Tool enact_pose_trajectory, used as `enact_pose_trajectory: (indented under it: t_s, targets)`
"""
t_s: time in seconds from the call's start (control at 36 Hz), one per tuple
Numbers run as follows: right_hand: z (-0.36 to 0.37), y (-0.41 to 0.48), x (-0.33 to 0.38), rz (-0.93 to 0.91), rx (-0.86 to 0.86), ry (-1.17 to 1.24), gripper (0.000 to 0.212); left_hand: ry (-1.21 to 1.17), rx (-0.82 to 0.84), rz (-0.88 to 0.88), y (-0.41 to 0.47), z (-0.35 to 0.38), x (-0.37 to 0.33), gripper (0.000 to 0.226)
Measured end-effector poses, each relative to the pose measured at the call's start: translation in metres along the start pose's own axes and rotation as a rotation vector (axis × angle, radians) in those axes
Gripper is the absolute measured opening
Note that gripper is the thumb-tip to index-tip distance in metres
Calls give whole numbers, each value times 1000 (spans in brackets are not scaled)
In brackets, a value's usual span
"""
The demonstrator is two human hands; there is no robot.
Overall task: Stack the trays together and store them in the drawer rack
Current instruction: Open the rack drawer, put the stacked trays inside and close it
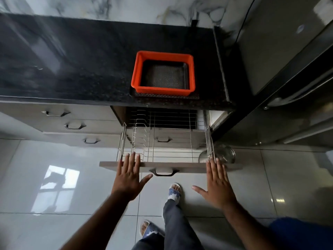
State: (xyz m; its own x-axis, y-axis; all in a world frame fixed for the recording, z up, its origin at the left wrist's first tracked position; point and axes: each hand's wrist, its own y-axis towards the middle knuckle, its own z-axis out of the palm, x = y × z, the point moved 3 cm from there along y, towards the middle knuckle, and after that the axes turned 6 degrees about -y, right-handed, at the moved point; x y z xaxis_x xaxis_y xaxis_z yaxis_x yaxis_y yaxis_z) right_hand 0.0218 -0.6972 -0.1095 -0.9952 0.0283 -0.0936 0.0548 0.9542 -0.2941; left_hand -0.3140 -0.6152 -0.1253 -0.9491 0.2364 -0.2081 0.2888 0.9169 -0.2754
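1. Glossy pale floor tiles are seen below a black speckled tabletop, backed by a marbled wall; a dark steel refrigerator is stood at 3 o'clock
2. An orange tray is seen on the tabletop near its front edge, at about 12 o'clock from the hands; a dark mesh tray is nested inside it, and another dark mesh tray is laid beneath it, its front edge showing
3. Directly under the trays, the wire drawer rack is pulled out, with its wooden front panel and handle at the near side; no tray is held in it
4. The left hand is spread flat, fingers apart, with fingertips at the panel's left end, at 9 o'clock of the handle; nothing is gripped
5. The right hand is likewise spread wide and empty, fingertips at the panel's right end, at 3 o'clock of the handle
6. A steel lid-like item is seen on the floor just beyond the right hand
7. Sandalled feet are placed at 6 o'clock
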Motion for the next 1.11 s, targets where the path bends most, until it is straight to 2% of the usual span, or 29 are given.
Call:
enact_pose_trajectory:
  t_s: [0.17,0.28,0.44,0.58,0.69,0.81,0.92,1.11]
  targets:
    - [0,-27,6,-2,-40,59,115,-19,31,11,-29,3,0,97]
    - [-14,-4,-3,-61,-116,88,104,-75,-53,26,-10,-15,7,94]
    - [-81,120,-33,-22,-224,164,100,-218,-201,-32,104,-100,20,94]
    - [-144,240,-52,101,-310,420,81,-550,-386,-197,218,-175,36,71]
    - [-166,323,-63,250,-231,670,54,-597,-302,-348,292,-201,55,37]
    - [-169,379,-67,338,-95,764,45,-488,-202,-377,337,-205,61,20]
    - [-163,414,-71,375,-43,750,40,-552,-145,-452,360,-197,67,20]
    - [-156,424,-79,451,-132,831,40,-712,-161,-552,367,-195,71,31]
